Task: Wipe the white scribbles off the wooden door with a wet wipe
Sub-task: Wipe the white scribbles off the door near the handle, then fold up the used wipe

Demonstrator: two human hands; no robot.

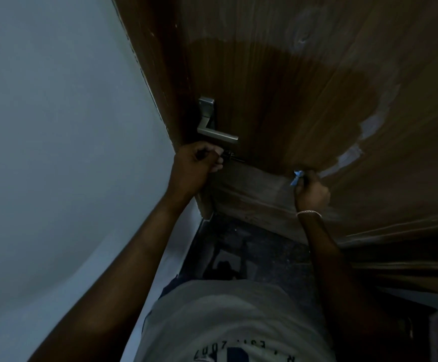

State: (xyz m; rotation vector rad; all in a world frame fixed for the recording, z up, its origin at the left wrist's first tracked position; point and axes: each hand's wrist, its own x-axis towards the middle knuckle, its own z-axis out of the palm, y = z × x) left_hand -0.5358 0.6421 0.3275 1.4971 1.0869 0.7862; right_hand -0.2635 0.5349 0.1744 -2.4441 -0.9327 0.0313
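Though dim, wet wipe mostly hidden inside right hand.

Dim, bluish light throughout — soft and slightly blurred, with wide-angle bending toward the edges.

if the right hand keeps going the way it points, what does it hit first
Probably the whitish smear on the wooden door, just up and right of the right hand gripping the blue wipe; depth is unclear.
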